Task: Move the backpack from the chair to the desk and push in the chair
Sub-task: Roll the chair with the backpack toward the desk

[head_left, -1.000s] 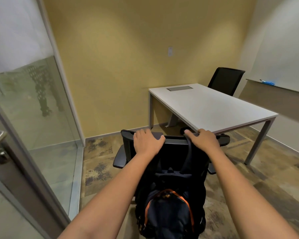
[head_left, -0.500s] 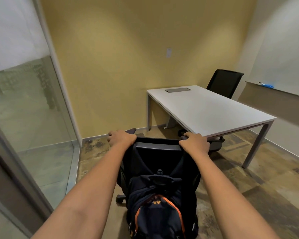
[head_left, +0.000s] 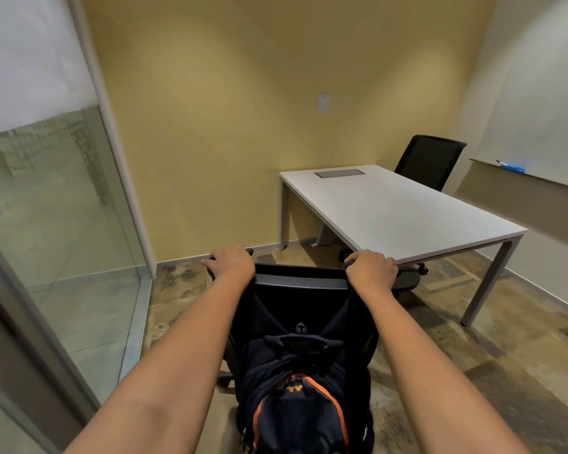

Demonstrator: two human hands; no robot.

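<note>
Left hand, right hand clamped on black office chair's top edge; navy orange-trimmed backpack hangs below hands, not yet on white desk beyond right hand; chair not pushed in.

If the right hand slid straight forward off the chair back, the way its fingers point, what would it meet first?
Most likely the near edge of the white desk, just beyond the right hand on the chair. Depth is unclear, so it might pass just beneath the top.
</note>
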